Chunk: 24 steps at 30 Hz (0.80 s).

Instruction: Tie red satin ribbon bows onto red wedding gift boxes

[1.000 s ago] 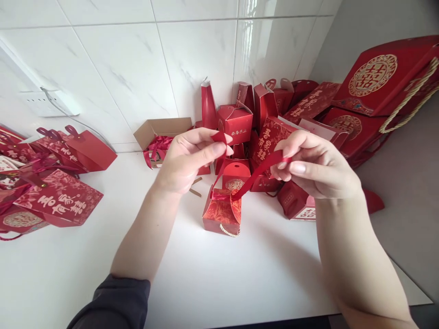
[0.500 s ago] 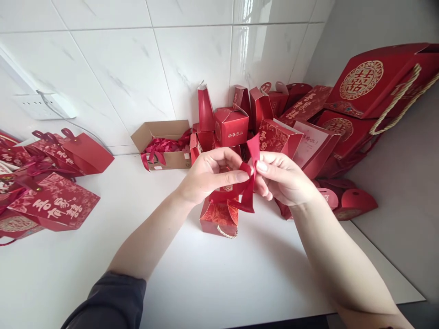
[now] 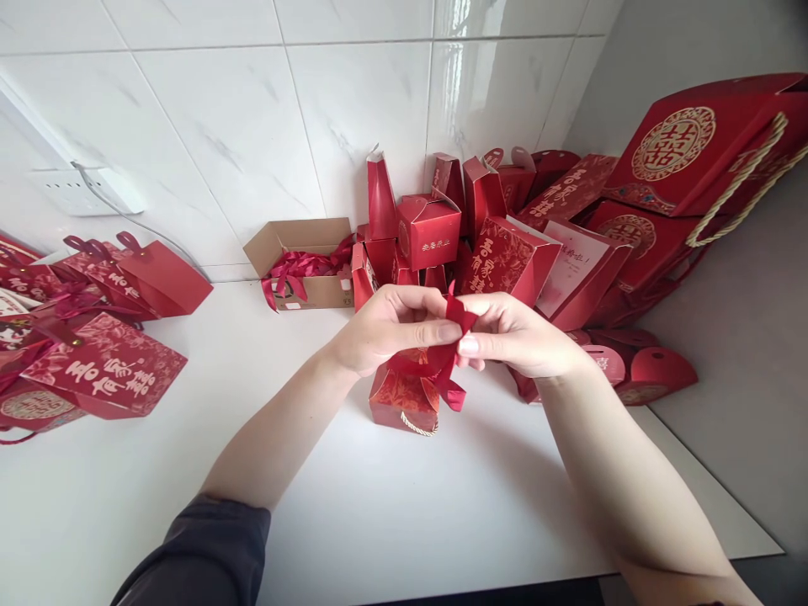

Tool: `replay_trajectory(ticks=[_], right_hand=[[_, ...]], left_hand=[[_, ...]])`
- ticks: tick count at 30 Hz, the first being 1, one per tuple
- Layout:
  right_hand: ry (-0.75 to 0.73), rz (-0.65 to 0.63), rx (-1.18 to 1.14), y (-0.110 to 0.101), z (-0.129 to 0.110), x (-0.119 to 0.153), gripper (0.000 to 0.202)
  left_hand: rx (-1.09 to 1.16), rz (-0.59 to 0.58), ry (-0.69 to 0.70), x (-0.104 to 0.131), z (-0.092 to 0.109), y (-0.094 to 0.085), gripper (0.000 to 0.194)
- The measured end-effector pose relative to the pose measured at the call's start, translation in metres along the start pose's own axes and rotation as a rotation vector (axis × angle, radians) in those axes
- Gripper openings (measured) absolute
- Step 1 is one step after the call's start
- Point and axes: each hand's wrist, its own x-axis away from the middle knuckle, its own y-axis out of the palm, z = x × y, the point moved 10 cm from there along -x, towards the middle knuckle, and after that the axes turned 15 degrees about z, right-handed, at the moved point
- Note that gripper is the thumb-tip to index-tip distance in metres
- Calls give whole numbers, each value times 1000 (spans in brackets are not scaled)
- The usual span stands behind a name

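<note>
A dark red ribbon (image 3: 452,394) is pinched between my two hands, its tail hanging down by the right side of a small red gift box. My left hand (image 3: 404,328) is closed on it, thumb stretched along the top. My right hand (image 3: 514,332) grips the same ribbon between thumb and fingers, close against the left fingertips. Below them the red gift box (image 3: 404,402), with a gold floral print and a twisted cream cord, stands on the white table. My hands hide its upper back part.
Behind my hands stand several red boxes (image 3: 429,227) against the tiled wall. An open cardboard box (image 3: 321,290) holds more red ribbon. Large red boxes with rope handles (image 3: 682,151) are stacked at right. Finished-looking red bags (image 3: 119,366) lie at left.
My right hand has moved slightly left and down, so both sets of fingertips now meet. The ribbon's upright end has dropped lower and is folded between my fingers.
</note>
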Motion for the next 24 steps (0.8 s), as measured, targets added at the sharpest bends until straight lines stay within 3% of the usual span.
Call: replay_trajectory(ticks=[4,7,12,17,24], right_hand=[[-189,356,164,-28,-28,4,16],[-275,491,335,-35,-41,10,21],[-324,602,519,-38,-46,14,24],[-326,632,527,-43,-47,16,23],[-295,563,473,-41,-41,13,22]], left_hand=[[-142,315,164,-3,16,-28,18],[-237,411,166,-2,14,-35,21],[-289,373,83,-1,2,-27,26],[-376,369,106,-1,4,-27,26],[-389,332,109,0,3,-23,24]])
